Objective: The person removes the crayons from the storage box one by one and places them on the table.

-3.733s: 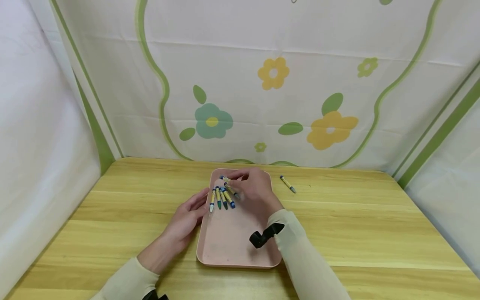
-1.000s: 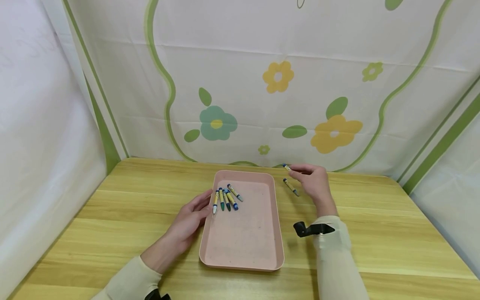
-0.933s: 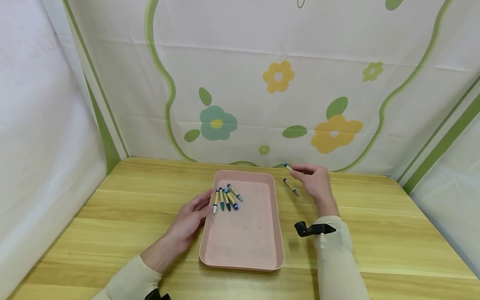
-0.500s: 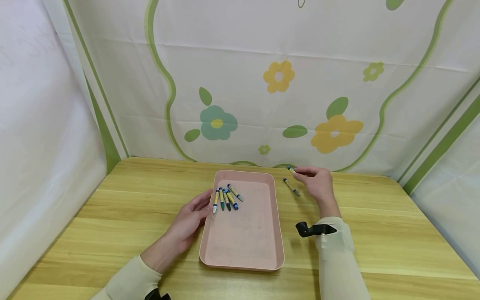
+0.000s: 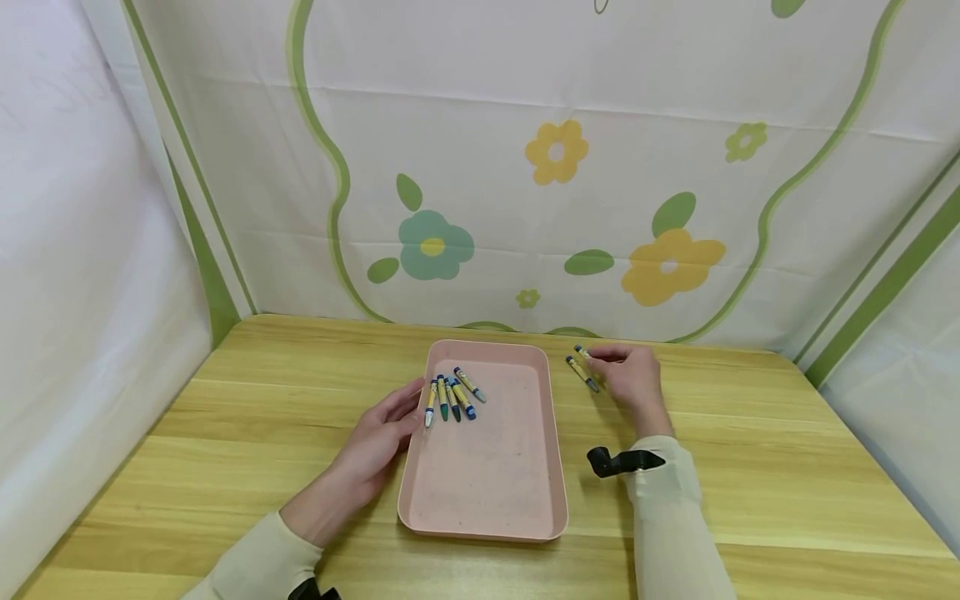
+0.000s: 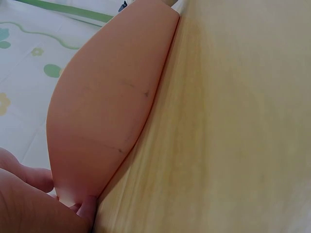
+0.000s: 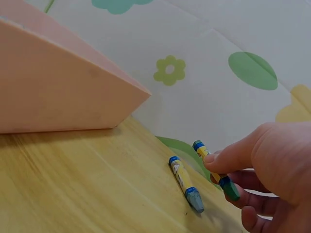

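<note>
In the right wrist view, my right hand [image 7: 272,170] pinches a green crayon [image 7: 231,189] in a yellow wrapper between thumb and fingers, tilted. It is close over the table, beside a grey-green crayon [image 7: 183,180] lying there. In the head view, the right hand [image 5: 633,383] is right of the pink tray [image 5: 495,475]. Several crayons [image 5: 443,398] in yellow wrappers lie in the tray's upper left part, one [image 5: 469,385] slanted apart from the others. My left hand [image 5: 371,442] rests against the tray's left outer wall, fingers extended along it.
The wooden table [image 5: 750,467] meets a white curtain [image 5: 480,167] printed with flowers at its far edge. White cloth side walls stand left and right. Both forearms wear black wrist mounts, the right one [image 5: 622,461] in plain view.
The right hand has gone from inside the tray to its right side with the green crayon. Over the last second it has lowered beside the lying crayon. The left hand stays at the tray.
</note>
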{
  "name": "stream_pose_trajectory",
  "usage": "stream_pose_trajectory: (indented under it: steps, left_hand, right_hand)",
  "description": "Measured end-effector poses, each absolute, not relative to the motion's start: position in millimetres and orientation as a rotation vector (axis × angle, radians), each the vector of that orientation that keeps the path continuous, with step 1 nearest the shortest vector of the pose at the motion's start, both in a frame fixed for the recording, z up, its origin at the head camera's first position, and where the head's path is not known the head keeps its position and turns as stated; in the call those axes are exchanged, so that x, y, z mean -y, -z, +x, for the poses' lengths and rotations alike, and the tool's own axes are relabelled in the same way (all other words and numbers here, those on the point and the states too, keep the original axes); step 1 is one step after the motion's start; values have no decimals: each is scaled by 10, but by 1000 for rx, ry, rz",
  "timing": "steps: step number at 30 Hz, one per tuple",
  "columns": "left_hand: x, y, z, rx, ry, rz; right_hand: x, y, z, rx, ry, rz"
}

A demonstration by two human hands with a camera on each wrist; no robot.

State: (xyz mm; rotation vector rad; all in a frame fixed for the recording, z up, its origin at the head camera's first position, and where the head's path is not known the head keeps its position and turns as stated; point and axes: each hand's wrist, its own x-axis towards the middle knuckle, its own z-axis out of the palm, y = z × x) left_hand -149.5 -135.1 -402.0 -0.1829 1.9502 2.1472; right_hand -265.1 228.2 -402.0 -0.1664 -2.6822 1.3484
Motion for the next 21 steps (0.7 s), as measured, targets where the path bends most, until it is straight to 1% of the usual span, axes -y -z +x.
stream_pose_trajectory:
  steps: [21]
  left_hand:
    - [1352,4017,-1503,-1946,-2145,-180]
  right_hand:
    - [-2304,4093,-2670,2802,-1244,-217]
